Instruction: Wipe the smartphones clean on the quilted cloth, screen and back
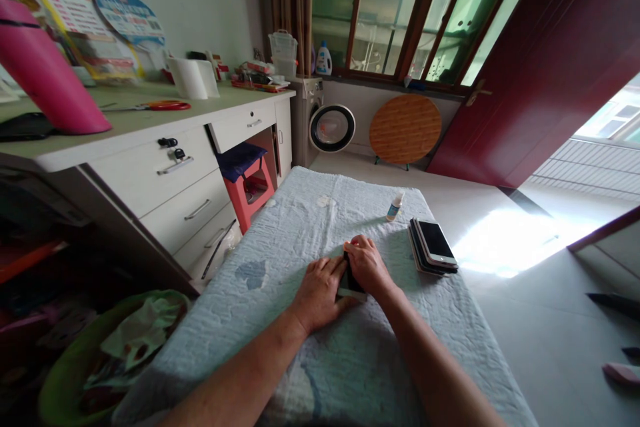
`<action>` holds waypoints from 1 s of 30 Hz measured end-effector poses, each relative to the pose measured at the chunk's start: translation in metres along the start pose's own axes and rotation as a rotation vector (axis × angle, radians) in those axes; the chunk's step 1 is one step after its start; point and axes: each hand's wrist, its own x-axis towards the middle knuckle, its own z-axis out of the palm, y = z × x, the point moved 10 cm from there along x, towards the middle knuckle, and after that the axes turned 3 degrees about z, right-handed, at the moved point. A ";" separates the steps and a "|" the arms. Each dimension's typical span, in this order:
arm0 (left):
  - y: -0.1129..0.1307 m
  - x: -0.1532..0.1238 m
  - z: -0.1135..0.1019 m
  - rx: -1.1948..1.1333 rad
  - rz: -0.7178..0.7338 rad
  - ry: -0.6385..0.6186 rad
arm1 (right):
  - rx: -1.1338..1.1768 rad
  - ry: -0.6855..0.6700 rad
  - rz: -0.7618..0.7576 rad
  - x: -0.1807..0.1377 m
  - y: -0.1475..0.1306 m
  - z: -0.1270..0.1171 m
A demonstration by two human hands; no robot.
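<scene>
I see my left hand and right hand pressed together, both clamped on a dark flat phone lying on the pale quilted cloth-covered counter. A stack of phones sits near, right.

Daylight through doorway, floor glare, dim left, warped edges

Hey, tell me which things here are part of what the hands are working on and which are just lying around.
In use:
- dark phone, lying on the quilted cloth
- left hand and right hand, both resting on it
- stack of phones and small bottle, close by, probably related

Lying about:
- scissors on the desk
- pink cylinder
- red stool
- green basin
</scene>
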 end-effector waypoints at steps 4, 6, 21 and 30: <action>0.000 0.000 0.000 0.010 -0.011 -0.016 | 0.026 0.006 -0.027 0.000 -0.006 0.002; 0.000 0.000 0.000 0.022 -0.022 -0.014 | 0.027 0.021 -0.038 -0.001 -0.004 0.000; -0.004 -0.001 0.002 0.021 -0.037 -0.034 | -0.036 0.106 0.149 -0.018 0.035 -0.021; -0.005 0.000 0.000 -0.039 -0.040 -0.018 | -0.024 0.033 0.028 -0.004 0.007 -0.004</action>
